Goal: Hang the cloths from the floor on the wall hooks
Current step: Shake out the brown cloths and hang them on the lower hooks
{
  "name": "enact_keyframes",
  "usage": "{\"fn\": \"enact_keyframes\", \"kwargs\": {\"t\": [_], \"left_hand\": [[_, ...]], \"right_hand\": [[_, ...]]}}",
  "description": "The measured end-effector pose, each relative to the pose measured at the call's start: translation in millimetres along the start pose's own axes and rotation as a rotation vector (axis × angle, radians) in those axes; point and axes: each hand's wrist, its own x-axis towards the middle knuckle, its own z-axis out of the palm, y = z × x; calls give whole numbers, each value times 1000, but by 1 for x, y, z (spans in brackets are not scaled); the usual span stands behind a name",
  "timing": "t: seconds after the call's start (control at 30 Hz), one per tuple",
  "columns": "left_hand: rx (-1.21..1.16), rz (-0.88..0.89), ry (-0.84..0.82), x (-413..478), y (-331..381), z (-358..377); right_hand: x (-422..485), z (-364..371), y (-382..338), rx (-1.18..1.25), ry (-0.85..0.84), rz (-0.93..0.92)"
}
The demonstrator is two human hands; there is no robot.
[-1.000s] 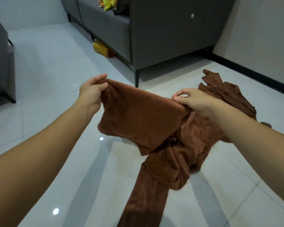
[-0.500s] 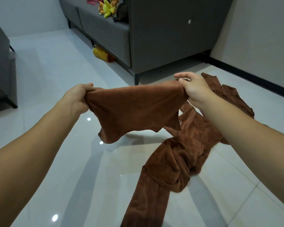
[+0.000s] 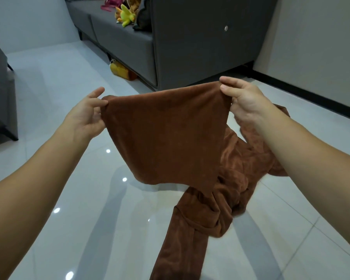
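A brown cloth (image 3: 166,136) is stretched in the air between my two hands, hanging down in a point. My left hand (image 3: 87,115) pinches its left top corner, palm turned towards me. My right hand (image 3: 243,99) pinches the right top corner between thumb and fingers. Under and behind it, more brown cloths (image 3: 226,190) lie crumpled on the white tiled floor (image 3: 73,199), one strip running towards the bottom edge of the view. No wall hooks are in view.
A dark grey sofa (image 3: 190,41) stands straight ahead with plush toys (image 3: 125,15) on its seat and a yellow object (image 3: 119,69) under it. Another grey piece of furniture (image 3: 0,98) is at the left. A wall with a black skirting (image 3: 311,98) runs along the right.
Both hands have lifted the cloth clear of the pile and spread it wider. My left hand has turned palm towards me and the view has tilted up a little.
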Motion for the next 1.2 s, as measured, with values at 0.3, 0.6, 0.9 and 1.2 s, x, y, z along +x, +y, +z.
{"fn": "enact_keyframes", "kwargs": {"t": [0.3, 0.6, 0.9, 1.2], "left_hand": [[718, 56, 0, 23, 6, 11], [782, 16, -6, 39, 57, 83], [792, -45, -94, -11, 214, 245], [761, -65, -343, -126, 398, 472]], "right_hand": [[24, -22, -5, -505, 45, -144], [47, -38, -69, -552, 108, -105], [29, -46, -322, -666, 122, -50], [-42, -98, -615, -670, 293, -17]]}}
